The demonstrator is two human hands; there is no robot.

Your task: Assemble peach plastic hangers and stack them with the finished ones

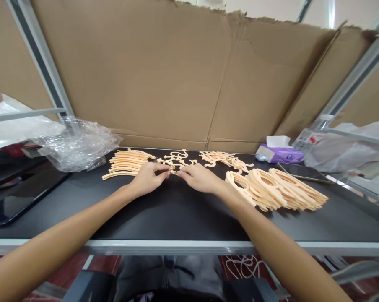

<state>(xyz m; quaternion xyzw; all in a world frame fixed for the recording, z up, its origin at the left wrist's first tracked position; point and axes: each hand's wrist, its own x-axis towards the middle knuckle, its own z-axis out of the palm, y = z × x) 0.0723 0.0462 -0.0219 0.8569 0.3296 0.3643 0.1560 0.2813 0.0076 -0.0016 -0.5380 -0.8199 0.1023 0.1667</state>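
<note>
Left of the left hand [147, 178], a dark glossy panel [19, 193] is cut off by the frame, and a crumpled clear plastic bag [78, 144] lies at the back of the black bench [173, 218]. Just beside that hand is a fanned pile of long curved peach strips [126, 164], too overlapped to count exactly. Both hands are closed in a pinch, their fingertips meeting on one small peach piece [174, 172], which they mostly hide. Just beyond them sit two heaps of peach hook-shaped pieces [177, 158] [224, 160]. Right of the right hand [198, 177] lies an uncountable overlapping stack of peach ring-shaped pieces [274, 188]. Farther right are a purple tissue box [282, 155] with a tissue poking out, one phone [302, 172], and a second plastic bag [343, 147], cut off by the frame.
</note>
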